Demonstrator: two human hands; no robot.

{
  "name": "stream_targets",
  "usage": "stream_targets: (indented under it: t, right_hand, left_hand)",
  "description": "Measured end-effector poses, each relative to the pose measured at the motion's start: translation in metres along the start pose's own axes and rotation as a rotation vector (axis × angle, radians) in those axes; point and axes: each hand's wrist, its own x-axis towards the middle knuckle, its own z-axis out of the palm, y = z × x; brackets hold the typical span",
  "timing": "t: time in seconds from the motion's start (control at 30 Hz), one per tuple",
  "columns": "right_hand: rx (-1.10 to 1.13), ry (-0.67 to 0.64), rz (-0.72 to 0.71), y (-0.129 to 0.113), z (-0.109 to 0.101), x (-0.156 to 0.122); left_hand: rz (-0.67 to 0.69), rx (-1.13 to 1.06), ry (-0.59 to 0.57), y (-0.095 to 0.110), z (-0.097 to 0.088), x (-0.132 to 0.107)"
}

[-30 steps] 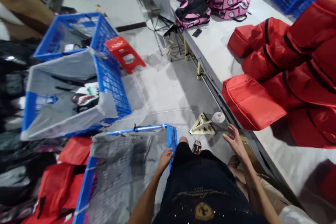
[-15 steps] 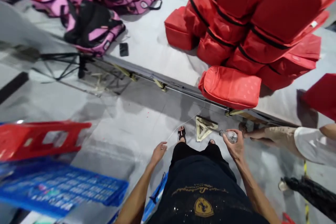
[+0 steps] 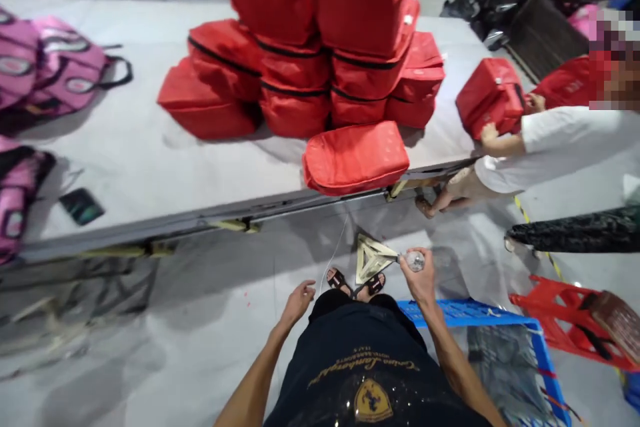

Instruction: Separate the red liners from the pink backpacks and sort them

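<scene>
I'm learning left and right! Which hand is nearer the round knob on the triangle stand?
Right. The right hand curls around the knob; the left hand is apart from it, past the sandals.

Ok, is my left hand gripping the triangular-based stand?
No, the right hand grips the stand at its top, while the left hand is apart from it.

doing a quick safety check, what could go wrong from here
The triangular stand, its knob in the right hand, is close to the sandals and might cause a trip. The foremost red bag, at the edge of the table, could get knocked off. The stacked bags might topple if bumped.
</scene>
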Motion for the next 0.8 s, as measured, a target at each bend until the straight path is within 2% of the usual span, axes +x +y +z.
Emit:
stream_targets:
  t: [0.07,0.13,0.23,0.33,0.47,0.6,0.73,0.8]
  right_hand:
    - [0.029,0.024,0.02,0.005,0.002,-0.005]
    - [0.043,0.038,0.027,0.006,0.005,-0.006]
    - [0.061,0.054,0.039,0.001,0.01,-0.007]
    - [0.091,0.111,0.071,-0.003,0.02,-0.01]
    - [0.121,0.319,0.153,-0.005,0.042,-0.018]
    - [0.164,0.581,0.286,-0.01,0.071,-0.023]
    - [0.2,0.839,0.433,-0.021,0.095,-0.018]
    - [0.202,0.912,0.48,-0.025,0.101,-0.013]
  left_hand:
    - [0.089,0.056,-0.086,0.023,0.003,0.01]
    - [0.154,0.121,-0.167,0.043,-0.003,0.023]
    - [0.219,0.157,-0.232,0.07,-0.026,0.051]
    - [0.234,0.13,-0.248,0.096,-0.055,0.091]
    - [0.175,-0.003,-0.251,0.134,-0.088,0.158]
    - [0.16,-0.108,-0.193,0.172,-0.123,0.223]
    - [0.197,-0.171,-0.193,0.213,-0.162,0.277]
    - [0.208,-0.201,-0.221,0.234,-0.173,0.299]
